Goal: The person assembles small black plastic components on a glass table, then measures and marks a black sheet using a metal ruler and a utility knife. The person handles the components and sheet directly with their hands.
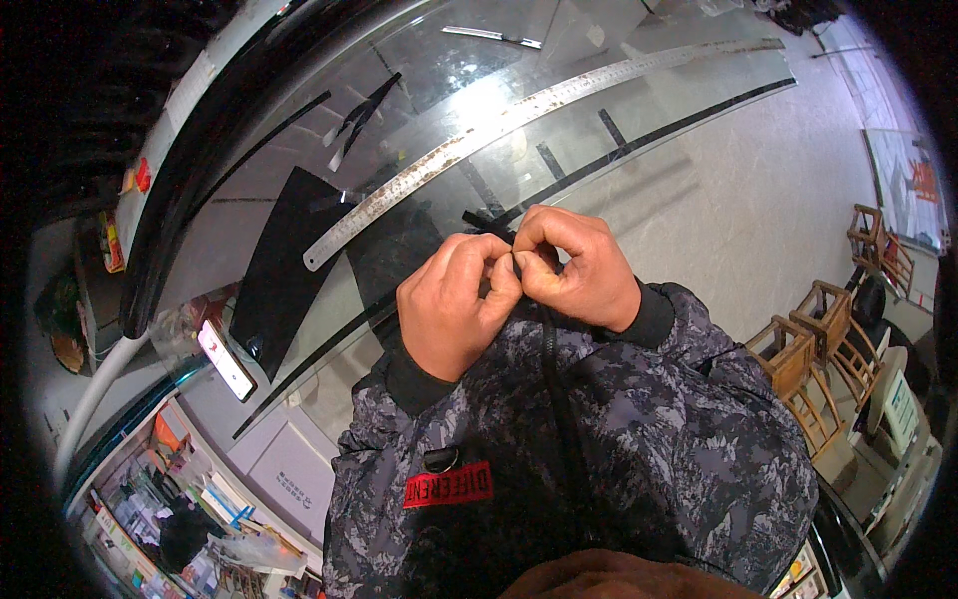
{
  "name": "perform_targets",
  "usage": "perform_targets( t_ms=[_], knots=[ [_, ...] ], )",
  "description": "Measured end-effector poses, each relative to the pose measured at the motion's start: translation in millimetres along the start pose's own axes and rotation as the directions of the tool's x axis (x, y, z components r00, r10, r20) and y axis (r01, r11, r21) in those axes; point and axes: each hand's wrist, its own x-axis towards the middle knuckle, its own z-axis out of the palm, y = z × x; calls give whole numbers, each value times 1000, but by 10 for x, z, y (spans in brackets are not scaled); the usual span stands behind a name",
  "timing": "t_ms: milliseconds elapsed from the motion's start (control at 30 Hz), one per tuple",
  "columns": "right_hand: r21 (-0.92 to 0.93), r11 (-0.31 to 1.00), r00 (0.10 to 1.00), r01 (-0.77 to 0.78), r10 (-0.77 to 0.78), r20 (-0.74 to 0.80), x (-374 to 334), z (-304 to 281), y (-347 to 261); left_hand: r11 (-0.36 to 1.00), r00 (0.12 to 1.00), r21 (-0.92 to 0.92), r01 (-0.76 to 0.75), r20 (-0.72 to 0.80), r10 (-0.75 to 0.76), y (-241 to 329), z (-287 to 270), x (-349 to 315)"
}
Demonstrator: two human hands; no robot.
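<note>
My left hand and my right hand meet in front of my chest at the near edge of a glass tabletop. Both are closed in a pinch, thumb against forefinger, with the fingertips nearly touching. A small dark bit shows between them, too hidden to name. Just beyond the hands, short black strips lie on the glass. Past those stretches a long, rust-spotted steel ruler. To the left is a flat black sheet, partly under the ruler's end.
A utility knife lies on the far glass, and thin black offcuts at far left. A lit phone rests left of me, above a cluttered open drawer. Wooden chairs stand on the floor at right.
</note>
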Motion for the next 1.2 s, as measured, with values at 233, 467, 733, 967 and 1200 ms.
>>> perform_targets(
  t_ms=[233, 467, 733, 967, 1200],
  knots=[
    [46, 999, 1000, -27, 26, 6, 7, 3, 53, 998, 998, -34, 62, 2, -62, 9, 6, -15],
    [29, 999, 1000, -27, 27, -13, 18, -2, 10, 998, 999, -44, 44, 13, -43, -2, -9, -20],
    [-164, 972, 984, 170, -176, -20, 31, -4, -47, 999, 999, -5, -41, -2, 41, -25, -19, -10],
    [-99, 991, 996, 87, -88, -1, 9, -3, -67, 1000, 1000, -11, -17, 25, 17, -26, -33, -9],
    [-51, 997, 998, 62, -62, 9, 2, 8, -46, 997, 999, -67, 29, 29, -27, -17, -24, -20]
  ],
)
